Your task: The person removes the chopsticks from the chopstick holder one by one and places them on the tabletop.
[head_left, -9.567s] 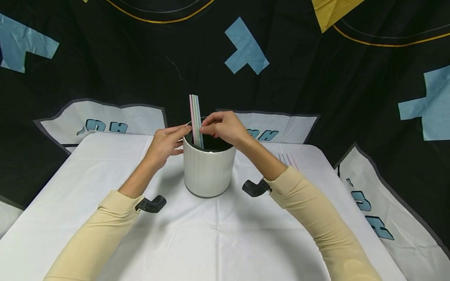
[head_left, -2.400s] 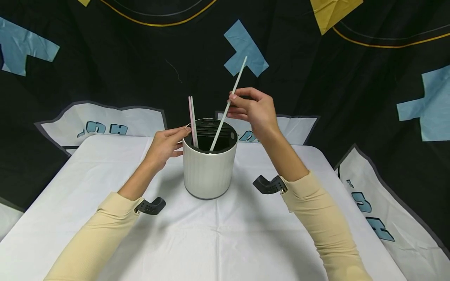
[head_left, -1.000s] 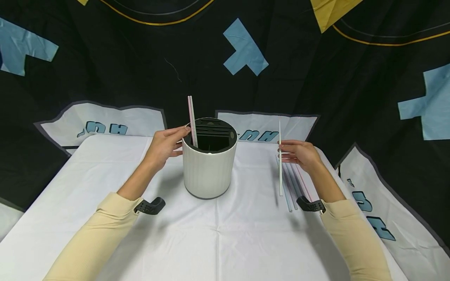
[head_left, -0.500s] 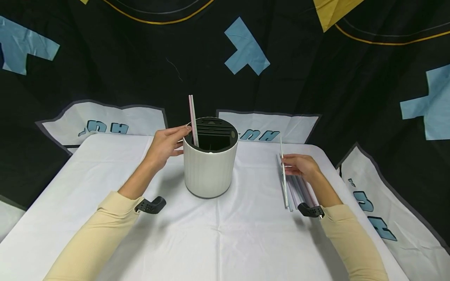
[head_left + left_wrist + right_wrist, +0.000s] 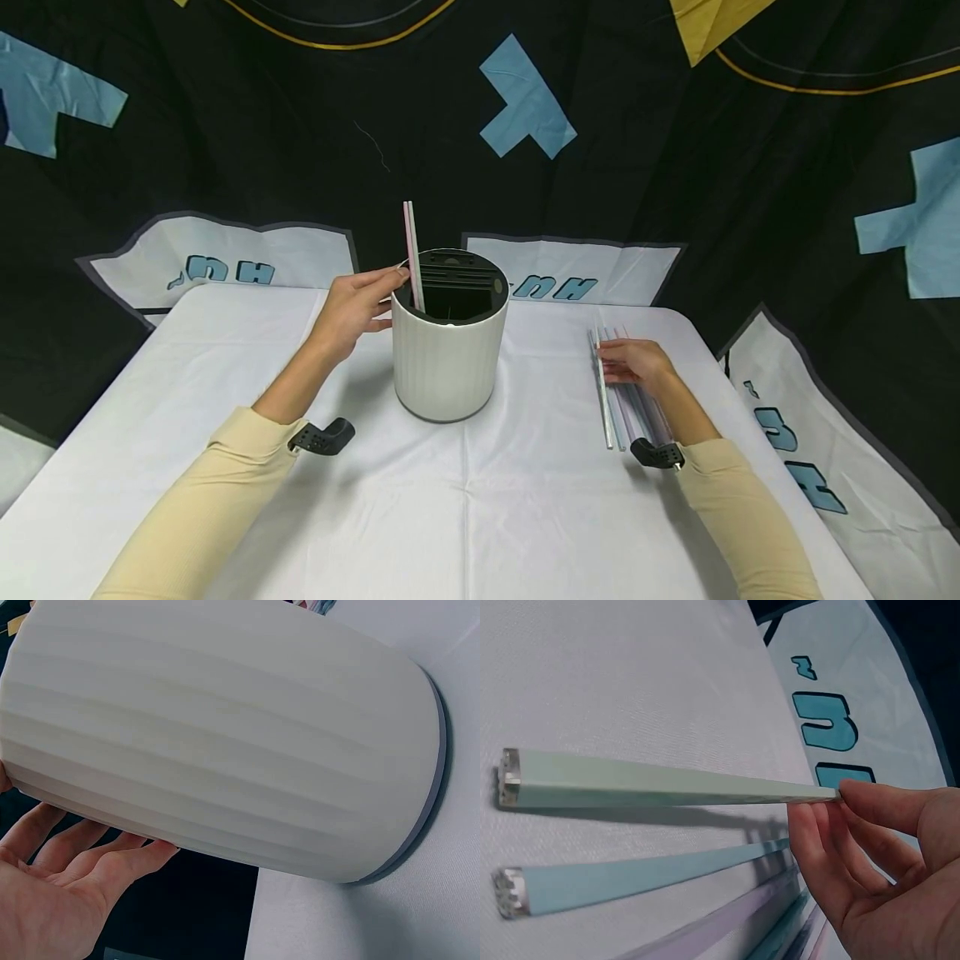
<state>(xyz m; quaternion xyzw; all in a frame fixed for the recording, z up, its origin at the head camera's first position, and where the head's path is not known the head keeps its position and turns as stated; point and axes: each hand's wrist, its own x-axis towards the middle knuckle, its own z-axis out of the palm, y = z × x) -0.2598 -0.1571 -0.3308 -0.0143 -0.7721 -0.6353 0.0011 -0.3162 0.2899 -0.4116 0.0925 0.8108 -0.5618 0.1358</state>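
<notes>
A white ribbed utensil holder [image 5: 448,367] with a dark slotted inside stands upright on the table. My left hand [image 5: 351,307] grips it at the left of its rim; in the left wrist view the fingers [image 5: 82,847] lie along its far side. Two chopsticks [image 5: 413,254], one pink and one pale, lean at the holder's left inside, next to that hand. At the right, my right hand [image 5: 637,360] pinches a pale green chopstick [image 5: 652,780] with a silver end, low over the cloth. Beside it lie several pastel chopsticks, a light blue one [image 5: 652,874] nearest.
A white cloth [image 5: 375,517] covers the table. Behind it hangs a black backdrop [image 5: 315,125] with light blue and yellow shapes. White lettered panels [image 5: 787,433] border the table at the back and right.
Several chopsticks have left the holder for the right side of the table; two stand inside. My right hand has carried the pale green one over and lowered it there. The left hand keeps its place.
</notes>
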